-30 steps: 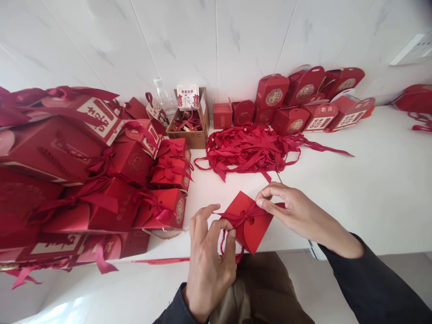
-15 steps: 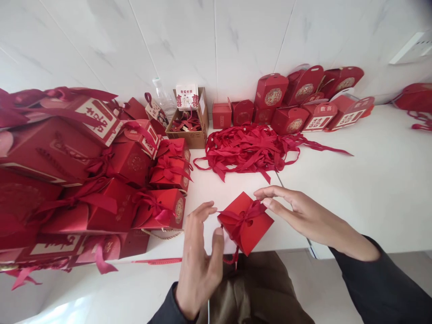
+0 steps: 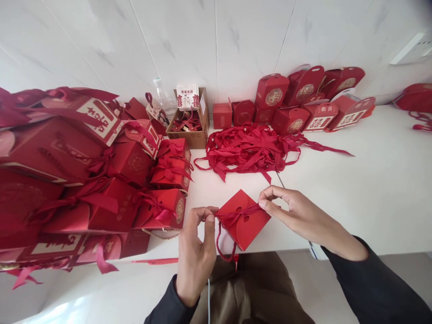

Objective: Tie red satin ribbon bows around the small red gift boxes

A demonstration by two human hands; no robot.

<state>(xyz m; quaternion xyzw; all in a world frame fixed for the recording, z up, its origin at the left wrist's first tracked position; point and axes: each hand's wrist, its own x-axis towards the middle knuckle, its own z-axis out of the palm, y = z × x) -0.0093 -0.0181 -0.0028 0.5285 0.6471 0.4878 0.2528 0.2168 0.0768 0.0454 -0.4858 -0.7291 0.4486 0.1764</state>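
1. The ends of the ribbon (image 3: 237, 217) are partly hidden by fingers; whether a knot is formed cannot be told
2. The underside of the red box (image 3: 255, 228) is hidden
3. The stack of boxes (image 3: 123, 204) is cut off by the left frame edge, and a red item (image 3: 414, 96) by the right; the latter cannot be identified
4. The bottle (image 3: 164, 98) is partly covered by the carton (image 3: 187, 138) and is hard to make out
5. The ribbon's left side is pinched by the left hand (image 3: 198, 252), thumb against index, wrist low
6. Its right side is pinched by the right hand (image 3: 293, 203), forearm slanted in from lower right
7. The hands are held apart, with the red box between them
8. The red box is set cornerwise on the table (image 3: 340, 198), near its front edge, below the ribbon pile (image 3: 249, 150)
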